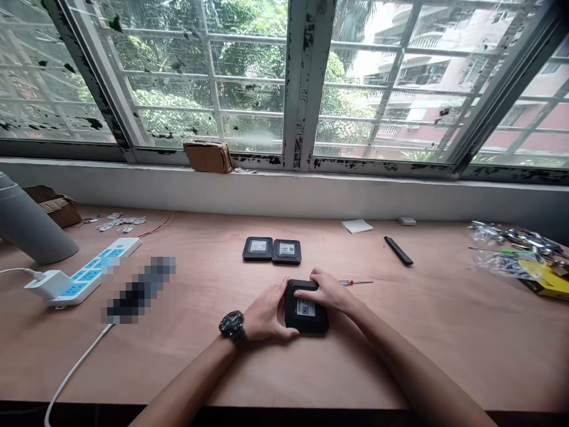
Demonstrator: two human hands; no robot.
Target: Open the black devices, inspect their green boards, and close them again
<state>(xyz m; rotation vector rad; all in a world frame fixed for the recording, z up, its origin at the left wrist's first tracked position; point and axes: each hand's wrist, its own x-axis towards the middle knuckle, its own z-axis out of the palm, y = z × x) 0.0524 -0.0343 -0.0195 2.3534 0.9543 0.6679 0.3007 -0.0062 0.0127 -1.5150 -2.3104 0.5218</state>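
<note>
A small black device [306, 308] with a white label lies flat on the wooden table [400, 332], near its front middle. My left hand [265, 317], with a black watch on the wrist, grips the device's left side with curled fingers. My right hand [326, 290] lies over the device's top right, fingers pressed on it. Two more black devices [272, 249] of the same kind lie side by side a little farther back.
A red-handled screwdriver [355, 283] lies just right of my right hand. Farther right are a black stick [399, 250], a white pad [357, 226] and bags of parts [511, 246]. A white power strip [91, 270], a grey cylinder [26, 225] and a cardboard box [208, 156] are at the left.
</note>
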